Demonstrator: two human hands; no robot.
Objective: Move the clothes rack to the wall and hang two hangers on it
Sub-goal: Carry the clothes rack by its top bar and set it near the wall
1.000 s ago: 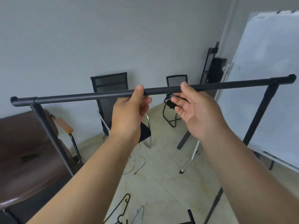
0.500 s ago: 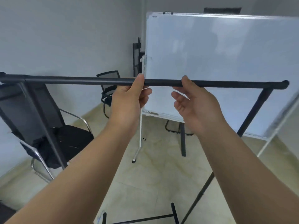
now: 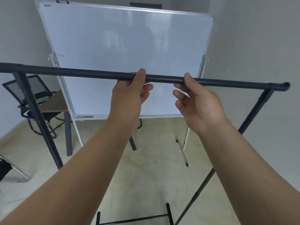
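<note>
The black clothes rack's top bar runs across the view at chest height, sloping down a little to the right. My left hand grips the bar near its middle, thumb over the top. My right hand holds the bar just to the right, thumb on top and fingers curled loosely beneath. The rack's left upright and right upright slant down to the floor, and its base foot shows at the bottom. No hangers are in view.
A large whiteboard on a stand stands straight ahead behind the rack. A black mesh chair and a table corner sit at the left. Grey walls close in on the right and the left.
The view and the rack have swung to the right: the chairs slid off to the left and the whiteboard now fills the centre. Both hands kept their hold on the bar.
</note>
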